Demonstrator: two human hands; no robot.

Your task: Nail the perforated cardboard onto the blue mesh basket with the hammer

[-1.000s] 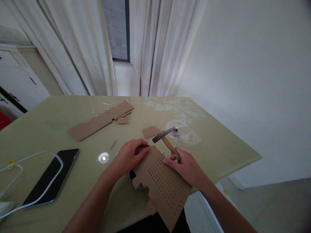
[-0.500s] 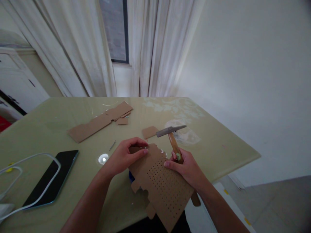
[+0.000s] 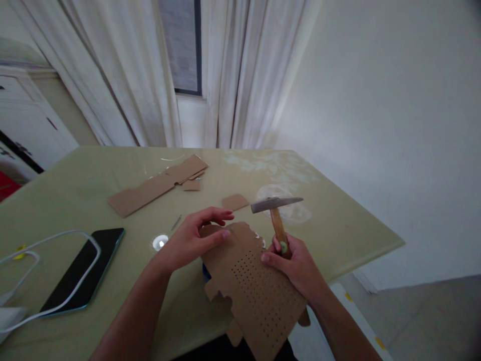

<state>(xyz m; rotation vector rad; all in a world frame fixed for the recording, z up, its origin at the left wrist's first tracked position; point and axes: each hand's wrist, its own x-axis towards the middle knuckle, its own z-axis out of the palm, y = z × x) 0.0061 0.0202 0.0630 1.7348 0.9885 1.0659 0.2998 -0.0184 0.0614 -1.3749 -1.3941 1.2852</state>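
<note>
A brown cardboard sheet (image 3: 252,287) punched with rows of small holes lies at the near edge of the table (image 3: 75,190) and overhangs it. My left hand (image 3: 191,239) rests on the sheet's far left corner, fingers loosely spread. My right hand (image 3: 295,263) grips the wooden handle of a hammer (image 3: 277,213) and also touches the sheet's right side. The hammer stands nearly upright, its metal head level above the table, just beyond the sheet. Something blue (image 3: 205,271) peeks out under the sheet.
A long cardboard strip (image 3: 156,185) and small scraps (image 3: 235,201) lie farther back. A loose nail (image 3: 175,222) and a bright light spot (image 3: 160,242) are left of my hand. A dark phone (image 3: 80,271) with a white cable (image 3: 45,238) sits at left. Clear plastic (image 3: 289,210) lies behind the hammer.
My right hand has raised the hammer from a leftward tilt to nearly upright, its head moving right. My left hand's fingers have lifted and spread a little on the cardboard.
</note>
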